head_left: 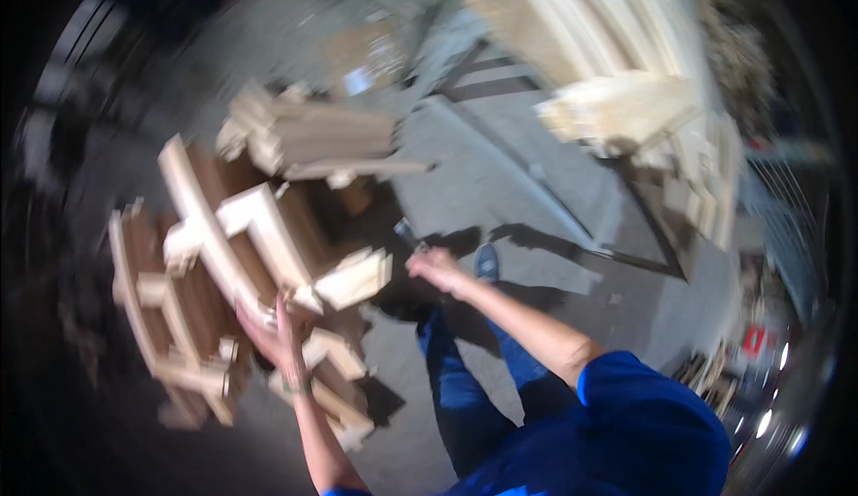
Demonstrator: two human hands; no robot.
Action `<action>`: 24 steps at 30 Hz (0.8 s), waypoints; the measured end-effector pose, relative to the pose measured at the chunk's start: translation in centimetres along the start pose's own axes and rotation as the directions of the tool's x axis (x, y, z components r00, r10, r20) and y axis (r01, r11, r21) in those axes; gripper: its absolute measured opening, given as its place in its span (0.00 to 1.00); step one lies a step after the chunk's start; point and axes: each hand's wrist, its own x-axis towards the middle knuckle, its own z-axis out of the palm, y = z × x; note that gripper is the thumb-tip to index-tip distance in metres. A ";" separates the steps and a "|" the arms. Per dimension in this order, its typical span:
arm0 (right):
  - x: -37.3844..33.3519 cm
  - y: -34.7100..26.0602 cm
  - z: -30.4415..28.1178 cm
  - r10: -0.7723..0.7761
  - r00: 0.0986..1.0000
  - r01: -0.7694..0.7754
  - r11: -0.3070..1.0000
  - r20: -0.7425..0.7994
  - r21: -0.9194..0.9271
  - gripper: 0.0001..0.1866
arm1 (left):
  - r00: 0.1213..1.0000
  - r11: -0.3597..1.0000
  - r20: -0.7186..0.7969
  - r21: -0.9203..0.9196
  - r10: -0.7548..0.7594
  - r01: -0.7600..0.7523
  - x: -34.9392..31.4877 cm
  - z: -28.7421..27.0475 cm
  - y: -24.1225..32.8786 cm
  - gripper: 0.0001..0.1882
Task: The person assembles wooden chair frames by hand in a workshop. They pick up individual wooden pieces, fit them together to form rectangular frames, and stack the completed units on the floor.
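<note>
Left hand grasped the near end of a pale wooden bar among stacked wooden frames at the person's left. Right hand was closed on a blurred metallic hand tool. Brown wooden pieces were piled beyond the frames; pale slats lay stacked farther right.

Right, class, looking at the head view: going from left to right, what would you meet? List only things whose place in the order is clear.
Leftmost wooden framework → left hand → right hand → shoe → pale boards at upper right → red object at far right.
</note>
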 end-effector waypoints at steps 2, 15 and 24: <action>-2.9 -1.1 -2.2 0.035 0.964 -0.024 0.999 0.263 -0.044 0.15 | 0.994 0.996 0.106 -0.091 0.012 -0.002 -5.5 -1.4 0.6 0.37; -11.5 -24.5 -44.0 -0.589 0.657 0.303 0.778 -0.470 -0.551 0.18 | 0.781 0.872 0.620 -0.337 -0.077 0.355 -26.3 4.6 9.1 0.21; 0.5 -22.3 -67.2 -0.179 0.660 -0.090 0.945 -0.730 -0.314 0.44 | 0.702 0.877 0.710 -0.304 -0.053 0.373 -29.1 10.3 14.4 0.21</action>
